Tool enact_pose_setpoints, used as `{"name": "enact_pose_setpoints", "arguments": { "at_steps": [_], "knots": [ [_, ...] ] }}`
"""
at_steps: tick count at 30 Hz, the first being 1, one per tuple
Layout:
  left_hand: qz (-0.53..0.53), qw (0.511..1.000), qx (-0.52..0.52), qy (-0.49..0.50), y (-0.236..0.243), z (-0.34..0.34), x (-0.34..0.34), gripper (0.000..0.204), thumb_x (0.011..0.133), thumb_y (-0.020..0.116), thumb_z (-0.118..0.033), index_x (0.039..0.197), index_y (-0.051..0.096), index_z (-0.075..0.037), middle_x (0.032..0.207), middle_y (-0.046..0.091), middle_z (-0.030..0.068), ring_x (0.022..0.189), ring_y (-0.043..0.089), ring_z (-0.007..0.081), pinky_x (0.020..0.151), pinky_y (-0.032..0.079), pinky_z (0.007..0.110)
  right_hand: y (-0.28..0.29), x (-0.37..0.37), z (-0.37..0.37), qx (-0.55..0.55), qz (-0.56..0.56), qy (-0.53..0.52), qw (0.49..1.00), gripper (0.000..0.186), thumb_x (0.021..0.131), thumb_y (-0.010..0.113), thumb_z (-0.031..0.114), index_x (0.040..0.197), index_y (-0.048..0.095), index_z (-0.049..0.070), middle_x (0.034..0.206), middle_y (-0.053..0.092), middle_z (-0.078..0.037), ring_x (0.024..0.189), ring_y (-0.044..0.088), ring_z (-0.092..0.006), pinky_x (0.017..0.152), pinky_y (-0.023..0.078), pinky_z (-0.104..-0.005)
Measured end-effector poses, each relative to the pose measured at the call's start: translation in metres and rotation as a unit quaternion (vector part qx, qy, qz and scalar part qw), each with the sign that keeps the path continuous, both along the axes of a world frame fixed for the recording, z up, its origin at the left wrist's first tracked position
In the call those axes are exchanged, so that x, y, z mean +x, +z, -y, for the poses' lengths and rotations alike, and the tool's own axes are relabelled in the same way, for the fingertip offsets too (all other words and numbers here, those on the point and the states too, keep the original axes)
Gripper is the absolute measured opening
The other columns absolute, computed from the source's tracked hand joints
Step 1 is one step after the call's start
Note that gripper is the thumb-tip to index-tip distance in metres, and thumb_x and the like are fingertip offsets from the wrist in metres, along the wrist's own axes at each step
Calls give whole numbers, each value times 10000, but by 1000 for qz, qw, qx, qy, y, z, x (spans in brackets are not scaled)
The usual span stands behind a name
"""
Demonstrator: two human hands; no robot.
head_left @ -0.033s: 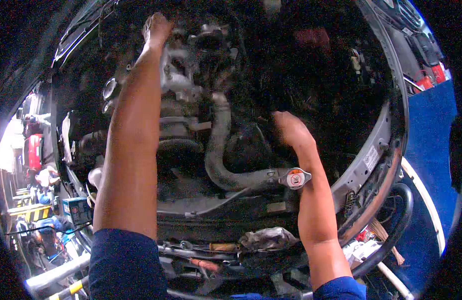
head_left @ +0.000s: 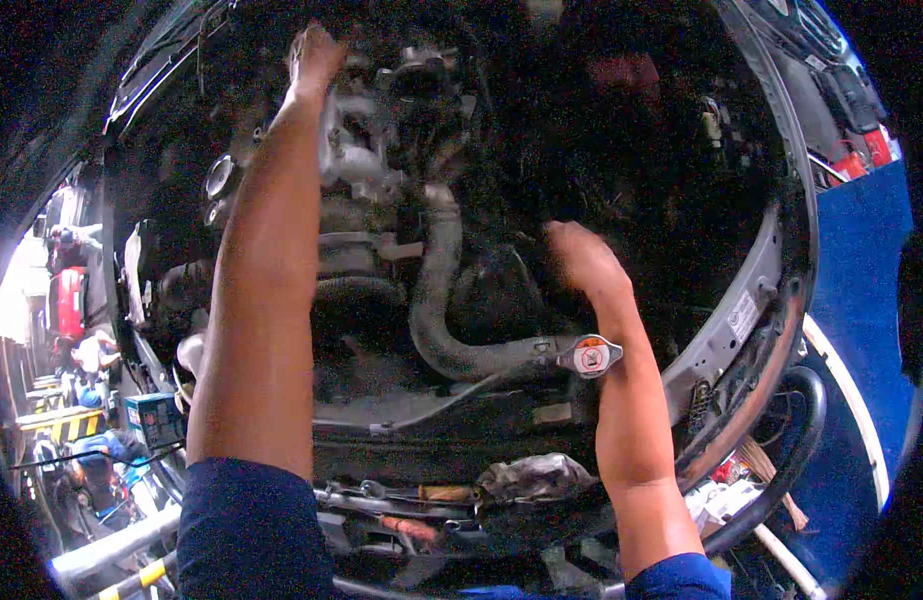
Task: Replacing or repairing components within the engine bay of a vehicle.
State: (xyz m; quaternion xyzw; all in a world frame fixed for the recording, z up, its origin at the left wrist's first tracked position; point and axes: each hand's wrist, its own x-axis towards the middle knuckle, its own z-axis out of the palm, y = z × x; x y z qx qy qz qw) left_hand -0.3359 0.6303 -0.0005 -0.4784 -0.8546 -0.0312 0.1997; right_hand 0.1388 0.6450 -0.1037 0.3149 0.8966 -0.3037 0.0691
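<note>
Both my arms reach into an open engine bay. My left hand (head_left: 315,55) is high at the back, beside metal engine parts (head_left: 354,145), its fingers curled round something I cannot make out. My right hand (head_left: 587,258) is blurred over the dark right half of the bay, right of a black curved hose (head_left: 437,285); its fingertips are too dim to read. Below it, a metal radiator cap (head_left: 590,356) with a pale top sits at the hose's end beside my right forearm.
Tools (head_left: 442,494) and a crumpled rag (head_left: 537,470) lie along the front edge. The curved body rim (head_left: 757,300) bounds the right, with blue panels (head_left: 857,250) beyond. Out left are a red vehicle (head_left: 69,300), people (head_left: 92,355) and yellow-striped bars (head_left: 67,425).
</note>
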Motion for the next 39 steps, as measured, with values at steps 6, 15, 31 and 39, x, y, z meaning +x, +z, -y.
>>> {"name": "enact_pose_setpoints", "arguments": {
  "at_steps": [6, 15, 31, 39],
  "knots": [
    [77, 987, 122, 64, -4, -7, -5, 384, 772, 698, -350, 974, 724, -25, 1152, 663, 263, 1077, 639, 419, 911, 526, 499, 5, 0, 2, -5, -23, 8, 1000, 329, 866, 538, 26, 1185, 618, 30, 1183, 643, -222, 1137, 589, -416, 940, 500, -448],
    [60, 986, 148, 41, -10, -6, -8, 386, 726, 665, -310, 952, 730, -4, 1019, 694, 274, 1026, 660, 430, 925, 519, 506, -7, 3, -3, -27, 51, 30, 998, 565, 781, 622, -45, 1336, 562, 45, 1303, 603, -213, 1224, 557, -387, 1035, 463, -430],
    [69, 993, 64, 68, -15, -6, -10, 559, 840, 673, -442, 1227, 615, -43, 1247, 629, 222, 1186, 584, 406, 999, 466, 512, -13, 4, -3, -121, 2, -76, 990, 331, 920, 537, 104, 1240, 592, 41, 1198, 641, -197, 1123, 596, -393, 931, 494, -453],
    [67, 989, 115, 58, -7, -5, 4, 427, 827, 697, -355, 1114, 666, -40, 1169, 665, 224, 1129, 621, 400, 963, 490, 523, -31, 12, -5, -63, -40, -22, 997, 366, 1023, 433, 253, 1264, 592, 27, 1119, 651, -157, 1002, 624, -291, 839, 499, -388]
  ]
}}
